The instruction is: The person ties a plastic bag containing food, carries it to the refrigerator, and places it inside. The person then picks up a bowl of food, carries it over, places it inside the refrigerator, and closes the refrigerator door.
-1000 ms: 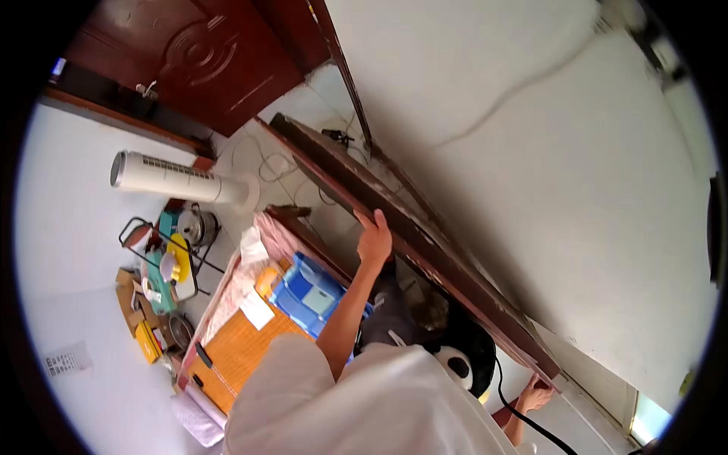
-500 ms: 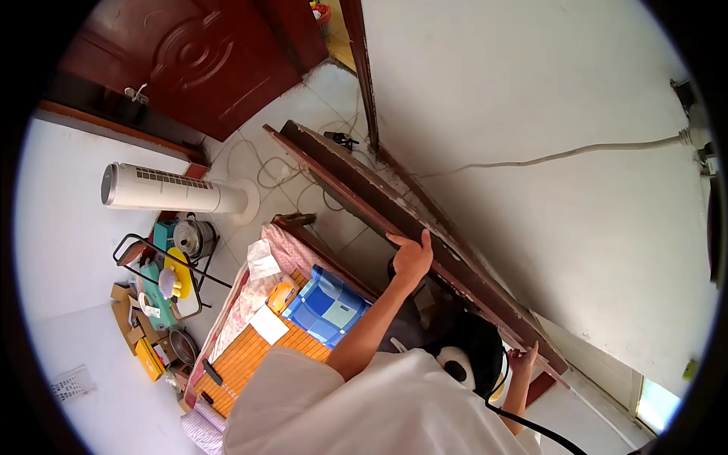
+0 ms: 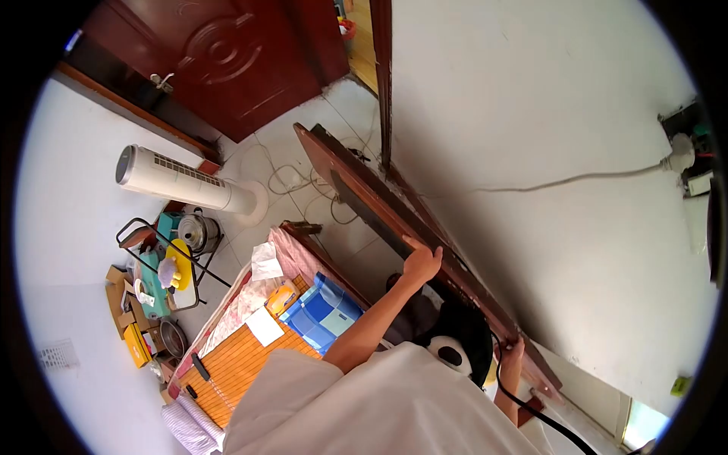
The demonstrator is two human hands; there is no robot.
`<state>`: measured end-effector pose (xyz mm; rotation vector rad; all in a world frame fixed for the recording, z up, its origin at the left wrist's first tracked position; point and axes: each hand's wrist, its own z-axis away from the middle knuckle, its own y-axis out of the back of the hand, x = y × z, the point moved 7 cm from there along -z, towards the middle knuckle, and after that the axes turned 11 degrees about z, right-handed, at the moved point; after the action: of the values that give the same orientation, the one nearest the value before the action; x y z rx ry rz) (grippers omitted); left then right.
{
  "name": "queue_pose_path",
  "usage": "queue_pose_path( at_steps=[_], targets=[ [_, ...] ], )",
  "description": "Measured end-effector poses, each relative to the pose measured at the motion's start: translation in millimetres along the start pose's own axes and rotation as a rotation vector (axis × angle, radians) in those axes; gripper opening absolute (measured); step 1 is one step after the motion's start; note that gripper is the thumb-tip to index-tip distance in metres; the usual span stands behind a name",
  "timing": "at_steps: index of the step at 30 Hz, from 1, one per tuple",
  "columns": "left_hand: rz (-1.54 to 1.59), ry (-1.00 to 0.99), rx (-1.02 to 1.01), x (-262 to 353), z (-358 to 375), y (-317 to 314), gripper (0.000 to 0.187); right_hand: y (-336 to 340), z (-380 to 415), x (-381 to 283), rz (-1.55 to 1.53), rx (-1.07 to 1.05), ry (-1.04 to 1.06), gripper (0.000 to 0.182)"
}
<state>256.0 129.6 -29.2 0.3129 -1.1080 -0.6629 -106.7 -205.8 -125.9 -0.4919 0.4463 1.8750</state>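
A long dark red wooden board [image 3: 379, 216] stands on edge along the white wall, slanting across the middle of the view. My left hand [image 3: 422, 264] grips its near upper edge, with the thumb and fingers pressed on the wood. Farther down the board, my right hand [image 3: 512, 360] is closed round the same edge near its lower end; part of that hand is hidden behind a black cable. Below and between my hands is a black and white plush-looking thing [image 3: 466, 337], partly covered by my shirt.
To the left is a bed with a bamboo mat [image 3: 235, 356] and a blue checked cloth [image 3: 322, 307]. A white tower fan [image 3: 189, 182] stands on the tiles by the red door [image 3: 220, 53]. Loose cables [image 3: 288, 178] lie on the floor. A folding chair [image 3: 182, 280] holds several things.
The board has tipped toward the wall, so more of its broad face shows. Both hands have moved with it and keep hold of it. The camera view has shifted a little.
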Motion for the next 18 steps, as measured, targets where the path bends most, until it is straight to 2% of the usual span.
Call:
queue_pose_path(
  at_steps=[1, 2, 3, 4, 5, 7, 8, 9, 10, 13, 14, 16, 17, 18],
  targets=[
    [-0.003, 0.01, -0.077, -0.4, 0.5, 0.7, 0.099, 5.1, -12.5, 2.8, 0.083, -0.153, 0.074, 0.042],
    [-0.002, 0.008, -0.053, 3.5, 2.2, 11.9, 0.099, 2.3, -9.5, 6.1, 0.018, -0.122, 0.034, 0.043],
    [-0.01, 0.047, -0.114, 6.7, 6.4, 15.9, 0.1, 0.3, -6.1, 8.7, -0.044, -0.087, -0.007, 0.044],
    [-0.02, 0.087, -0.179, 9.1, 8.7, 15.3, 0.101, 7.5, -21.1, 10.9, 0.003, -0.116, 0.064, 0.043],
    [-0.03, 0.088, -0.169, 11.8, 6.9, 15.9, 0.101, 10.3, -35.8, 15.5, 0.043, -0.141, 0.13, 0.043],
    [-0.07, 0.086, -0.12, 9.6, 3.9, 8.2, 0.102, 5.6, -28.9, 22.6, 0.047, -0.106, 0.095, 0.043],
    [-0.074, 0.093, -0.12, 9.8, 0.4, 0.4, 0.102, 4.1, -27.4, 17.8, 0.058, -0.135, 0.174, 0.042],
    [-0.085, 0.07, -0.035, 10.6, -0.8, -3.3, 0.101, 7.5, -27.2, 15.1, 0.075, -0.163, 0.252, 0.041],
    [-0.096, 0.048, 0.053, 12.8, -2.1, -5.9, 0.1, 13.1, -31.7, 20.8, 0.08, -0.071, 0.22, 0.049],
    [-0.106, 0.118, 0.017, 13.6, -18.6, -22.9, 0.103, 9.3, -48.5, 25.8, -0.012, 0.018, 0.162, 0.052],
    [-0.11, 0.114, 0.023, 22.9, -25.1, -22.4, 0.103, -8.2, -20.2, 8.1, 0.022, 0.091, 0.161, 0.05],
    [-0.107, 0.12, -0.044, 38.7, -33.4, -27.7, 0.082, -18.0, -11.1, -9.6, 0.041, 0.065, 0.197, 0.046],
    [-0.107, 0.117, -0.047, 43.7, -42.9, -30.2, 0.082, -25.8, -7.7, -19.8, 0.057, 0.041, 0.237, 0.042],
    [-0.475, -0.121, -0.178, 57.7, -52.0, -45.3, 0.068, -32.6, -4.9, -30.9, 0.06, 0.043, 0.238, 0.042]
  ],
)
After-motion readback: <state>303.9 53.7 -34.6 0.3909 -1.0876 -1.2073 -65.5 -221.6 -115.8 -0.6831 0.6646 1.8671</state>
